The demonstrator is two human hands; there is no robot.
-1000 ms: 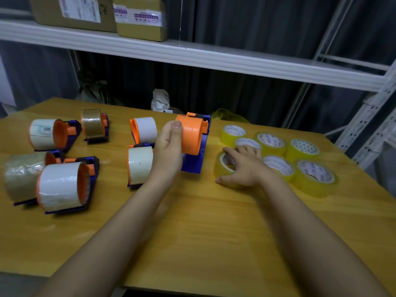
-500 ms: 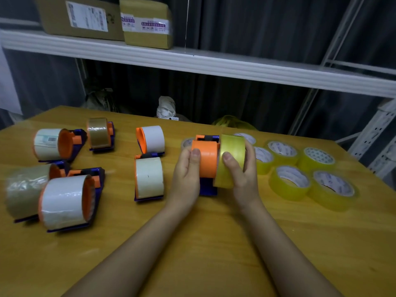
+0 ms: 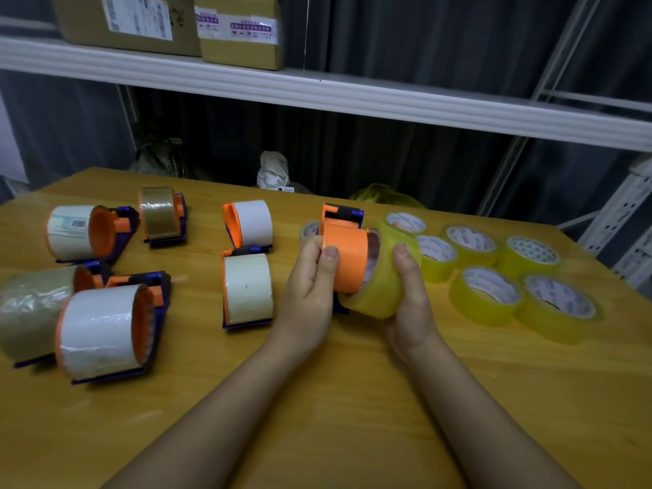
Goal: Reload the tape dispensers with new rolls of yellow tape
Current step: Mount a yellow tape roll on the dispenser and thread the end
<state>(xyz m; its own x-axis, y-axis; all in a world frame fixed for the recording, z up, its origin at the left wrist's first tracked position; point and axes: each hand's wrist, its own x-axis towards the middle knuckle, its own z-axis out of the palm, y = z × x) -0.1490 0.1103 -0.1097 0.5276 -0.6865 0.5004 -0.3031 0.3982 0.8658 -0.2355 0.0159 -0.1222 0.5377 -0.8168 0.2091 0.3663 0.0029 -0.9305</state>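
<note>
An orange-and-blue tape dispenser [image 3: 347, 254] is lifted at the table's middle. My left hand [image 3: 310, 280] grips its orange drum from the left, thumb on the drum's face. My right hand [image 3: 405, 287] holds a yellow tape roll [image 3: 382, 294] tilted against the drum's right end, its core partly over the drum. Several more yellow rolls [image 3: 483, 294] lie flat on the table to the right.
Several loaded dispensers lie on the wooden table [image 3: 317, 400] to the left, the nearest [image 3: 247, 289] beside my left hand, others [image 3: 102, 330] further left. A white shelf [image 3: 352, 97] with cardboard boxes [image 3: 240, 30] runs above the far edge. A metal rack [image 3: 628, 220] stands at right.
My right hand picked a yellow roll from the pile and brought it to the dispenser's drum. The roll is now tilted and partly over the drum, and the dispenser is drawn nearer.
</note>
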